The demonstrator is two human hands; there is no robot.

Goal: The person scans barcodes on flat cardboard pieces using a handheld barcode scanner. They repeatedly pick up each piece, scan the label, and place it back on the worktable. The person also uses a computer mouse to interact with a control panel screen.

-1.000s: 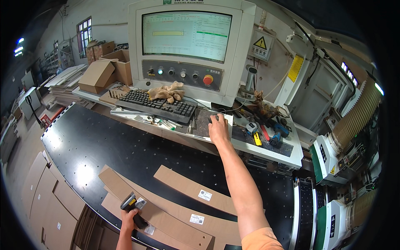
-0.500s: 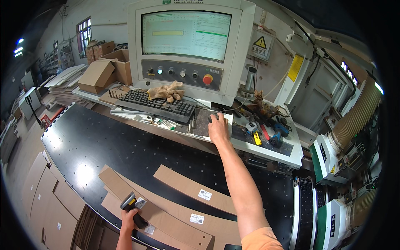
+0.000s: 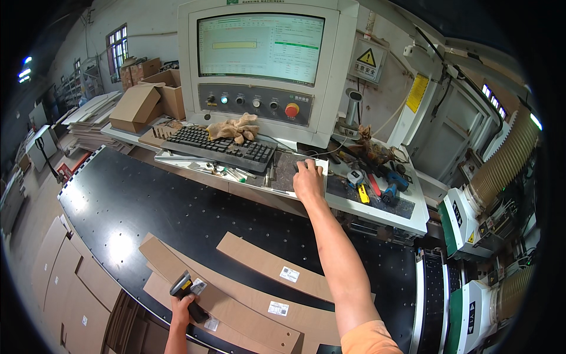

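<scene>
My left hand (image 3: pixel 180 310) is closed round the grip of a black handheld barcode scanner (image 3: pixel 183 285), held over brown wooden boards. White labels (image 3: pixel 279 308) are stuck on these boards; one label lies right beside the scanner's head. My right hand (image 3: pixel 309 180) reaches forward and rests over a dark computer mouse (image 3: pixel 303 164), mostly covered by the fingers, on the console shelf. Left of that hand sits a black keyboard (image 3: pixel 221 148) with tan work gloves (image 3: pixel 233 128) lying on it. Above, a lit monitor (image 3: pixel 259 50) shows a yellow bar and a table.
The black dotted machine bed (image 3: pixel 171 194) spans the middle. Right of the mouse lie a tape measure (image 3: pixel 355 177), a yellow cutter (image 3: pixel 363 193) and a blue power tool (image 3: pixel 394 186). A red stop button (image 3: pixel 292 110) is on the panel. Cardboard boxes (image 3: pixel 138 109) stand behind left.
The whole view has shifted very slightly. Both hands keep their places, the left on the scanner and the right on the mouse.
</scene>
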